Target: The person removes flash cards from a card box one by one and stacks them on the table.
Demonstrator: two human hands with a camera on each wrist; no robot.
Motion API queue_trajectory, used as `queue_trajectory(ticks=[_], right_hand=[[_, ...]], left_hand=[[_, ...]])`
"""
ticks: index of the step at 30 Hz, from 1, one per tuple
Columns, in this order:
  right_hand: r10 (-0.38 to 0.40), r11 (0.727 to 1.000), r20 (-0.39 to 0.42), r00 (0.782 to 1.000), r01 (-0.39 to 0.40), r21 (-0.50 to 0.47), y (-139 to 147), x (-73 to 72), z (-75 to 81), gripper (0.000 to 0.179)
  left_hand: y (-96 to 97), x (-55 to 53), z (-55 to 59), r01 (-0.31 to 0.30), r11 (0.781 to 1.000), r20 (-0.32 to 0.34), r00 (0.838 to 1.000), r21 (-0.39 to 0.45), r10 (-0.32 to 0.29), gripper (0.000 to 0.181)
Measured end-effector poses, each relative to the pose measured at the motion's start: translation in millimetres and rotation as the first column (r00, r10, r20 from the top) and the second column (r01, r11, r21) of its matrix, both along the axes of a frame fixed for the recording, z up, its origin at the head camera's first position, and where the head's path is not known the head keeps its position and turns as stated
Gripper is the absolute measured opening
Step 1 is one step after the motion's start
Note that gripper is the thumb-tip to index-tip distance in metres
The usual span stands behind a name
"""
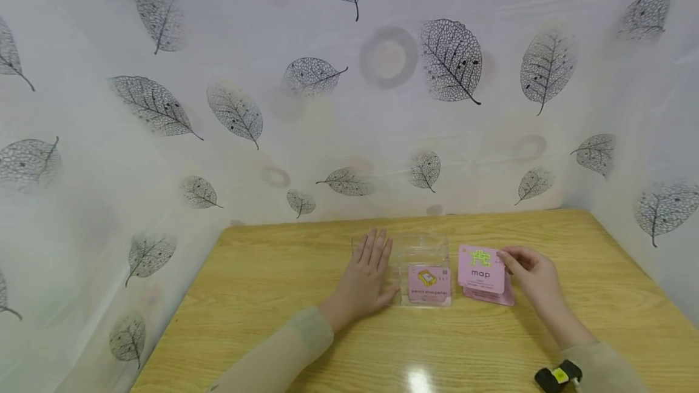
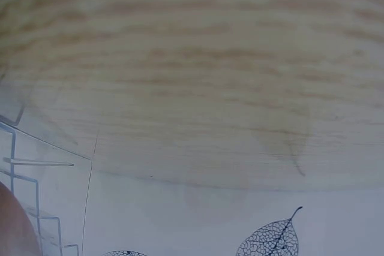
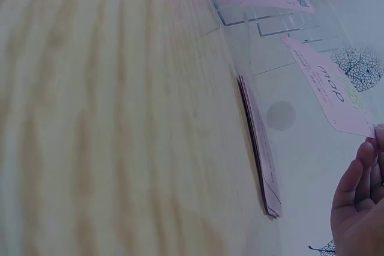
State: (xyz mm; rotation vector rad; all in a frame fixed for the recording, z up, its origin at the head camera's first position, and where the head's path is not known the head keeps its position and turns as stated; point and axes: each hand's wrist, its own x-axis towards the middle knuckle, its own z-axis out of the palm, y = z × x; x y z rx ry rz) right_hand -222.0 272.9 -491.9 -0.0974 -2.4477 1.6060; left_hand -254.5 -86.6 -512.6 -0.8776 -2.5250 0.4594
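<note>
My right hand [image 1: 532, 272] pinches a pink flashcard [image 1: 480, 272] by its right edge; it reads "map" under a yellow-green drawing. In the right wrist view that card [image 3: 329, 88] hangs tilted, apart from a thin stack of pink cards [image 3: 259, 148] on the table. Left of the stack stands a clear stepped plastic holder [image 1: 423, 247]. A pink "pencil sharpener" card [image 1: 429, 285] sits in its front right compartment. My left hand [image 1: 363, 278] lies with fingers straight against the holder's left side, the thumb by its front. Only a bit of that hand shows in the left wrist view.
A wood-grain table [image 1: 246, 308] extends on both sides of the hands. White sheeting printed with dark leaves [image 1: 349, 108] encloses its back and sides. A black strap with a yellow marker [image 1: 559, 376] is on the right wrist.
</note>
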Motion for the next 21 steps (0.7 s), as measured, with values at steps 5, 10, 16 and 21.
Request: queue_trajectory(ticks=[5, 10, 16, 21], right_hand=[[-0.004, 1.000, 0.005, 1.000, 0.004, 0.011, 2.3, -0.8, -1.7, 0.036], [0.005, 1.000, -0.005, 1.000, -0.005, 0.015, 3.3, -0.9, -2.8, 0.035], [0.001, 0.999, 0.008, 1.000, -0.001, 0.037, 5.6, -2.4, -6.9, 0.029], [-0.002, 0.999, 0.010, 1.000, 0.001, 0.037, 7.9, -3.5, -9.0, 0.033]], left_hand=[[-0.2, 0.1, 0.0, 0.000, 1.000, 0.000, 1.000, 0.008, 0.000, 0.100], [0.0, -0.7, -0.5, 0.001, 1.000, -0.005, 1.000, 0.014, -0.001, 0.100], [0.3, -0.2, -0.5, -0.003, 1.000, -0.001, 1.000, 0.007, 0.003, 0.099], [0.0, -0.4, -1.6, -0.002, 1.000, -0.010, 1.000, 0.004, 0.003, 0.101]])
